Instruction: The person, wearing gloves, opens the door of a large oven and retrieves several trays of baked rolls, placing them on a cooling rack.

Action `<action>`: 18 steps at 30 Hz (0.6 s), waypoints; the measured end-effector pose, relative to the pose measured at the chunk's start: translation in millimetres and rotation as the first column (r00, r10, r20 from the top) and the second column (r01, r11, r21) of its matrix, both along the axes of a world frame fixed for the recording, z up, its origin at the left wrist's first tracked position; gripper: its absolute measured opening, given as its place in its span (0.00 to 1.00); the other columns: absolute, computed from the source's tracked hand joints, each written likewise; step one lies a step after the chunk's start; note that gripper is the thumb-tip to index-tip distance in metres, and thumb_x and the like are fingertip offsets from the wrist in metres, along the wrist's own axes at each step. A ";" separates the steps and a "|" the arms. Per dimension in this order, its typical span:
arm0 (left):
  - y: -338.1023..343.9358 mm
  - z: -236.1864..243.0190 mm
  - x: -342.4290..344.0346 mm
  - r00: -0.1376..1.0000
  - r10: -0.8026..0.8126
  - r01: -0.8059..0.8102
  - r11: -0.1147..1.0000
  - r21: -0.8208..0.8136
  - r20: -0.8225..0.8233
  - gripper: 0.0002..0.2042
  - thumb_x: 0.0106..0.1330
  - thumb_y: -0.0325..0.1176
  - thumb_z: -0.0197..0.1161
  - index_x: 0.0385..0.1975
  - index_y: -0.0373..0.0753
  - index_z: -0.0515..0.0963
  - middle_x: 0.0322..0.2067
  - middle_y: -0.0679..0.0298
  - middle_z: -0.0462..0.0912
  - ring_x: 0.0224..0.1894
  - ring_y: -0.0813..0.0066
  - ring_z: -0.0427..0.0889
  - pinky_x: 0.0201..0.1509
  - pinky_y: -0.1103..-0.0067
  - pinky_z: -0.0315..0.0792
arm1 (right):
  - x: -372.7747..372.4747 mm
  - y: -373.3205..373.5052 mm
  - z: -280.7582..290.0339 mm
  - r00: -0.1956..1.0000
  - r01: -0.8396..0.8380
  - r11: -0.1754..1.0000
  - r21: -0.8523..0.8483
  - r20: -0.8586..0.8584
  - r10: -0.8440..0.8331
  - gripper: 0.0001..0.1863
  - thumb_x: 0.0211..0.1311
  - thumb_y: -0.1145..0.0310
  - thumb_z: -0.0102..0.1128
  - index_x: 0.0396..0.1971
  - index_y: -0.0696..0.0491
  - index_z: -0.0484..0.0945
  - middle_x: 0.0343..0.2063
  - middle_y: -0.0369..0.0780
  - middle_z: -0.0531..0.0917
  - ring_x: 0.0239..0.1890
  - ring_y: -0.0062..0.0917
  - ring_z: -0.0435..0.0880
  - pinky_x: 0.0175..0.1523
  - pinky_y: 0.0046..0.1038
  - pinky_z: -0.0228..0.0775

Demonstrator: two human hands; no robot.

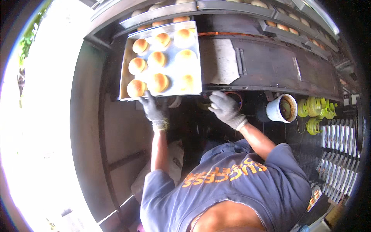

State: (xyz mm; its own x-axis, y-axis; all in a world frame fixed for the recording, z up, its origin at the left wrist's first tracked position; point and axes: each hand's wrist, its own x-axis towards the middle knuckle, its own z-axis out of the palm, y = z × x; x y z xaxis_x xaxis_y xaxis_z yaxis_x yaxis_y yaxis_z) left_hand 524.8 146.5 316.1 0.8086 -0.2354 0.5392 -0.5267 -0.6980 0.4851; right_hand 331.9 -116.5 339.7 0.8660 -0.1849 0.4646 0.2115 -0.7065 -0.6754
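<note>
Beyond the grey-gloved left hand (154, 109) gripping its near rim lies one silver rectangular metal tray (175, 79) of nine round golden buns (157, 59), the grey-gloved right hand (225, 110) loosely open beside it.

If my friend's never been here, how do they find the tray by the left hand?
Look for the long dark metal unit across the top. At its left end is a silvery tray, with the gloved left hand at its near edge. Unlike the buns above, partly hidden behind metal edges, its nine golden buns show fully, three by three.
</note>
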 end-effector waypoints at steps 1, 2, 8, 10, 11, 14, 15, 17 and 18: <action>-24.6 2.5 -21.3 0.989 0.147 -0.144 0.967 0.211 0.003 0.38 0.52 0.32 0.72 0.67 0.42 0.67 0.62 0.25 0.61 0.66 0.30 0.64 0.66 0.55 0.67 | -15.1 -18.8 7.8 0.999 0.047 0.999 0.023 0.012 -0.047 0.19 0.50 0.73 0.72 0.44 0.57 0.79 0.46 0.47 0.81 0.51 0.42 0.81 0.57 0.35 0.74; -26.4 -0.5 -13.5 0.991 0.119 -0.116 0.992 0.041 -0.066 0.32 0.49 0.30 0.71 0.60 0.42 0.73 0.63 0.29 0.63 0.64 0.34 0.68 0.62 0.58 0.71 | -28.2 -45.9 1.2 0.995 0.085 0.996 -0.030 0.049 -0.084 0.20 0.50 0.73 0.73 0.44 0.58 0.80 0.46 0.47 0.82 0.51 0.42 0.82 0.57 0.36 0.74; -2.1 -46.9 28.5 0.971 0.033 -0.070 0.987 -0.147 -0.239 0.24 0.49 0.32 0.71 0.50 0.44 0.78 0.65 0.41 0.67 0.68 0.46 0.67 0.61 0.64 0.75 | -135.8 -234.3 -13.4 0.900 0.424 0.888 -0.177 -0.029 -0.436 0.18 0.56 0.70 0.70 0.45 0.60 0.79 0.45 0.49 0.82 0.49 0.42 0.82 0.55 0.37 0.73; 56.0 -61.2 36.7 0.977 0.115 -0.108 0.993 0.048 -0.180 0.24 0.52 0.34 0.71 0.52 0.44 0.77 0.65 0.42 0.67 0.70 0.46 0.65 0.64 0.64 0.73 | -154.0 -267.5 -6.6 0.856 0.457 0.874 -0.163 -0.185 -0.482 0.18 0.59 0.69 0.68 0.47 0.60 0.79 0.46 0.49 0.83 0.50 0.43 0.82 0.57 0.37 0.72; 100.4 -55.6 35.5 0.980 0.195 -0.179 0.952 0.247 -0.038 0.24 0.54 0.34 0.71 0.53 0.43 0.76 0.65 0.42 0.67 0.70 0.46 0.64 0.65 0.64 0.73 | -154.1 -277.9 -11.7 0.871 0.454 0.885 -0.106 -0.157 -0.466 0.19 0.59 0.68 0.67 0.48 0.60 0.79 0.47 0.50 0.83 0.51 0.43 0.82 0.57 0.36 0.72; -29.8 -42.6 15.4 0.879 0.463 -0.451 0.885 0.118 -0.113 0.30 0.60 0.38 0.66 0.62 0.42 0.64 0.68 0.41 0.59 0.72 0.44 0.59 0.69 0.64 0.68 | -205.8 -310.5 -6.3 0.735 0.617 0.762 -0.197 -0.202 -0.647 0.18 0.60 0.70 0.66 0.49 0.61 0.78 0.46 0.49 0.83 0.49 0.39 0.83 0.55 0.34 0.73; -71.5 -30.6 -3.7 0.842 0.517 -0.510 0.856 0.087 -0.153 0.32 0.63 0.40 0.65 0.65 0.42 0.60 0.69 0.41 0.56 0.72 0.44 0.57 0.70 0.64 0.66 | -215.4 -313.1 -11.1 0.734 0.626 0.772 -0.109 -0.251 -0.631 0.18 0.61 0.71 0.66 0.49 0.61 0.78 0.45 0.48 0.84 0.48 0.37 0.83 0.55 0.33 0.74; -116.8 -30.0 -55.0 0.817 0.530 -0.527 0.846 0.077 -0.227 0.36 0.67 0.43 0.62 0.71 0.41 0.52 0.71 0.41 0.50 0.74 0.43 0.53 0.72 0.64 0.63 | -225.7 -318.6 -22.5 0.735 0.655 0.750 0.093 -0.313 -0.602 0.18 0.61 0.72 0.65 0.50 0.61 0.78 0.44 0.48 0.84 0.47 0.33 0.84 0.54 0.31 0.74; -125.5 -44.7 -85.3 0.813 0.509 -0.502 0.859 0.104 -0.282 0.39 0.69 0.44 0.61 0.74 0.41 0.48 0.72 0.40 0.47 0.74 0.42 0.52 0.73 0.65 0.62 | -227.4 -327.0 -35.3 0.798 0.586 0.796 0.152 -0.281 -0.534 0.18 0.61 0.74 0.64 0.51 0.59 0.77 0.44 0.46 0.84 0.47 0.27 0.84 0.52 0.28 0.74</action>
State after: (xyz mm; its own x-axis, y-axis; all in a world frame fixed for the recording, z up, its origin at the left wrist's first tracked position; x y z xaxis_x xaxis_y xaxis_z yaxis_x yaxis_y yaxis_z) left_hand 439.6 21.1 271.4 0.9348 0.2404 0.2616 0.0654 -0.8401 0.5385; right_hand 104.5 -443.5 304.3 0.6486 -0.7421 0.1690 -0.3414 -0.4821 -0.8068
